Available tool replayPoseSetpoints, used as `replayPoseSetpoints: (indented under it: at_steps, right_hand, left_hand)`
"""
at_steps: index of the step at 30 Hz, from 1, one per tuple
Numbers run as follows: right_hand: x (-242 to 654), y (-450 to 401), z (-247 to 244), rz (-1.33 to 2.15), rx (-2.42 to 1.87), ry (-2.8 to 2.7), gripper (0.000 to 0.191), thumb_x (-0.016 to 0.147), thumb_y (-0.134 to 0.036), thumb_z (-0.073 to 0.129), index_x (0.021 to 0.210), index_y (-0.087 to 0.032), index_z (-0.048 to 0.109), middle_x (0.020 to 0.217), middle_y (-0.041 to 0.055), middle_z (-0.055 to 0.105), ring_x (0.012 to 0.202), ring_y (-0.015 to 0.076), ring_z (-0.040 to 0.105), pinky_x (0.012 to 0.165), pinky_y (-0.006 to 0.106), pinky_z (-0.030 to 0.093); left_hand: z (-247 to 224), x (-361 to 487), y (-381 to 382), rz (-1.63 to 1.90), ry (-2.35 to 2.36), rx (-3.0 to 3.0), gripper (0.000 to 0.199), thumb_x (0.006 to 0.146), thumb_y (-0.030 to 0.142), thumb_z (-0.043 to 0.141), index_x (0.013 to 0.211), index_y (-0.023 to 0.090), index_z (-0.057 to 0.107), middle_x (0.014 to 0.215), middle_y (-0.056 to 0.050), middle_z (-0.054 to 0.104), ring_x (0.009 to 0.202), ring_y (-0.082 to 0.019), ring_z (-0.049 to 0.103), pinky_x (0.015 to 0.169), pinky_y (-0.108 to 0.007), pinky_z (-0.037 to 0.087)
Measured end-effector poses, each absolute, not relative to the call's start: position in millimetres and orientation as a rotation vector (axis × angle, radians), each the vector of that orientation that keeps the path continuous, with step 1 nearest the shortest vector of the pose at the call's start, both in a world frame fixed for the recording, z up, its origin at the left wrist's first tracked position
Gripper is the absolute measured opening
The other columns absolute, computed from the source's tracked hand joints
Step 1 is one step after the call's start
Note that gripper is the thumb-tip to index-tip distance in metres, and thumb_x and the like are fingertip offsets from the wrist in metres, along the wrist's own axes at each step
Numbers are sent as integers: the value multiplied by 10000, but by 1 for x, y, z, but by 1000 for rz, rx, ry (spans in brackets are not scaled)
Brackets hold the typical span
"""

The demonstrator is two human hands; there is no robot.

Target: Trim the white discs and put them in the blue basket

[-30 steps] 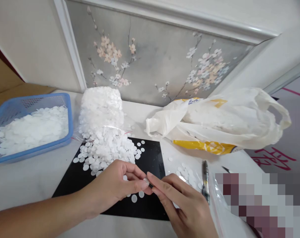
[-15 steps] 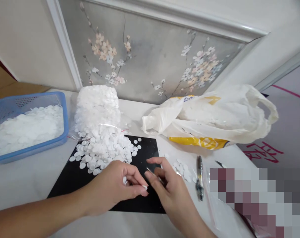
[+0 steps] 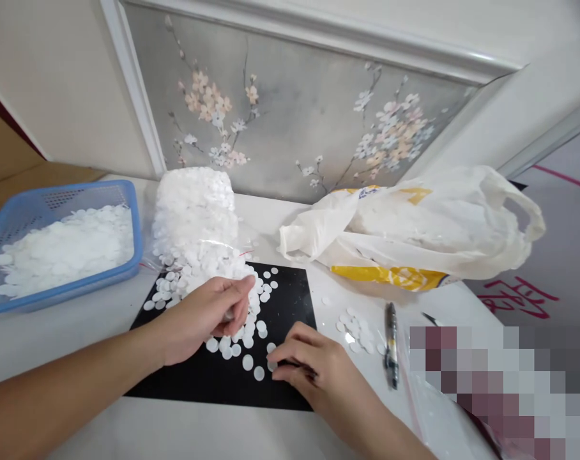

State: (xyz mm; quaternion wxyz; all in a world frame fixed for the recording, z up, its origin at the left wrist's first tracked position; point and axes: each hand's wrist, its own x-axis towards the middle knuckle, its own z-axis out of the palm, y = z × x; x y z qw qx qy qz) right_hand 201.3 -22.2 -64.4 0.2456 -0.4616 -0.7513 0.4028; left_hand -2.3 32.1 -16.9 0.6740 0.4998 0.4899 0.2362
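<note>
While both your hands were low over the black mat (image 3: 290,300), your left hand (image 3: 230,310) was at the pile of white discs (image 3: 175,291), thumb and forefinger drawn together; whether a disc sat between them could not be told. Right hand (image 3: 292,365): fingers curled around a slim dark tool (image 3: 299,365), mostly hidden, with thumb and forefinger tips just beside a single disc (image 3: 271,366). Loose discs: several, flat and separate, left of those fingertips. Handling, as judged: discs so thin probably called for a light pinch at the rim, one at a time, with the tool kept tucked clear of the pinch; a sideways push would likely have skated them across the mat. Far left: clear bag of discs (image 3: 194,204), just beyond the pile. Left: blue basket (image 3: 137,230), also holding discs. Right: small disc group (image 3: 359,331); dark pen (image 3: 391,345); white carrier bag (image 3: 409,223), farther back.
</note>
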Motion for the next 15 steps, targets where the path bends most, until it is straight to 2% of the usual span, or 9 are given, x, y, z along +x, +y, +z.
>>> replayPoseSetpoints:
  at_steps: [2, 4, 5, 8, 11, 15]
  right_hand:
    - [200, -22, -67, 1088, -1244, -2128, 242, 815, -14, 548, 868, -211, 678, 853, 10, 569, 667, 111, 589, 623, 208, 455]
    - [199, -22, -67, 1067, -1278, -2142, 209, 794, -7, 566, 815, -199, 646, 848, 1, 562, 620, 96, 560, 586, 201, 438]
    - [199, -22, -66, 1062, -1308, -2122, 182, 782, -16, 583, 779, -193, 623, 835, -5, 559, 595, 89, 539, 558, 194, 423]
    - [202, -20, -65, 1048, -1446, -1996, 142, 769, -66, 595, 715, -193, 563, 676, -45, 513, 518, 83, 465, 476, 179, 365]
    - [204, -17, -65, 974, -1563, -1870, 117, 784, -99, 553, 731, -201, 579, 550, -71, 452, 477, 93, 434, 440, 178, 341]
    - [202, -16, -71, 888, -1457, -1911, 157, 816, -128, 562, 819, -199, 702, 687, -13, 590, 551, 111, 542, 514, 192, 431]
  left_hand:
    - [-14, -5, 31, 381, 1088, 1310, 392, 904, 529, 437, 703, 206, 532, 442, 73, 401, 468, -106, 337, 503, -229, 258]
    - [-11, -8, 30, 216, 1115, 1563, 264, 894, 465, 490, 850, 234, 610, 491, 73, 434, 486, -116, 372, 513, -234, 264]
    - [-11, -10, 30, 146, 1135, 1702, 208, 873, 430, 538, 864, 245, 631, 517, 68, 450, 500, -120, 393, 513, -236, 258]
    - [-16, -11, 27, 3, 1133, 2036, 89, 751, 317, 708, 816, 263, 678, 506, 64, 464, 507, -135, 442, 513, -242, 241]
    - [-25, -9, 23, -79, 1104, 2190, 172, 668, 228, 782, 814, 278, 705, 485, 60, 503, 517, -160, 505, 530, -247, 250]
    - [-27, -7, 23, -131, 1080, 2281, 47, 768, 212, 697, 746, 249, 717, 671, 4, 689, 650, -198, 622, 592, -263, 308]
